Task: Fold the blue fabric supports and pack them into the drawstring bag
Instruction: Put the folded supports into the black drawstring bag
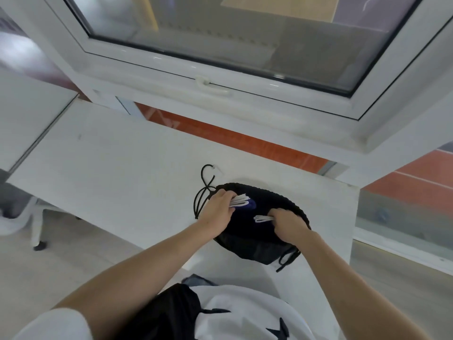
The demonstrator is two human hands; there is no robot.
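Bench (pixel 122 155): your white flat bench runs under the white-framed window (pixel 220 57), carrying the bag.
Cord (pixel 204 190): a black drawstring cord loops on the bench just left of the bag.
Left hand (pixel 218 211): your fingers are curled and pinching a bundle of white straps (pixel 239 201) at the bag's left rim.
Blue support (pixel 251 204): the dark blue fabric support sits inside the bag mouth, touching those straps.
Bag (pixel 257 241): the black mesh drawstring bag lies open on the bench.
Right hand (pixel 290 225): your fingers are closed on a second white strap loop (pixel 262 218) at the right rim.
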